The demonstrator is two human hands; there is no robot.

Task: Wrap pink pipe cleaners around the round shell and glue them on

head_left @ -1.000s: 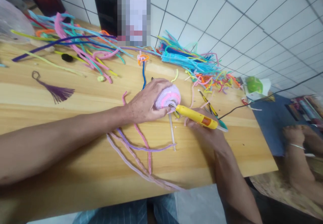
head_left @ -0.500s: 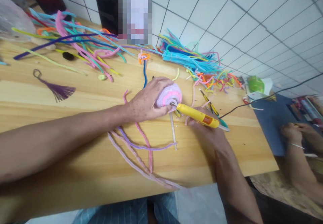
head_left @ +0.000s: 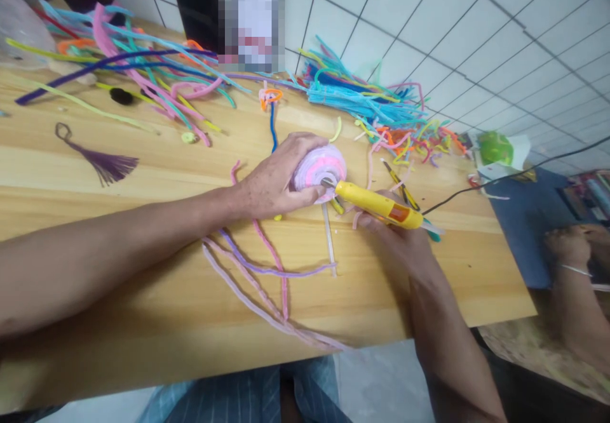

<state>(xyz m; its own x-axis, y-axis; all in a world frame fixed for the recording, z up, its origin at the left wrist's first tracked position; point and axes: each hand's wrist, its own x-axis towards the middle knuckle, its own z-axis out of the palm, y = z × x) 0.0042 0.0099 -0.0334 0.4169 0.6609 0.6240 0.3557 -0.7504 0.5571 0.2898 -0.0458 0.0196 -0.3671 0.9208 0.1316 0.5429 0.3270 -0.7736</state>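
Note:
My left hand (head_left: 274, 178) is closed around a dome wound from pink, lilac and white pipe cleaners (head_left: 320, 166), held just above the wooden table (head_left: 143, 296). My right hand (head_left: 398, 235) grips a yellow glue gun (head_left: 379, 204) whose metal tip touches the dome's open centre. A clear glue stick (head_left: 328, 245) lies on the table below the dome. Loose pink and lilac pipe cleaners (head_left: 260, 283) trail across the table toward me.
Heaps of coloured pipe cleaners lie at the back left (head_left: 138, 73) and back right (head_left: 362, 102). A purple tassel (head_left: 102, 162) sits at the left. A black cord (head_left: 500, 178) runs off to the right. Another person's hand (head_left: 567, 248) is at the right, beside a green object (head_left: 495, 148).
The dome and glue gun have shifted slightly up and right in view; the gun's tip now sits at the dome's centre. The other person's hand moved a little.

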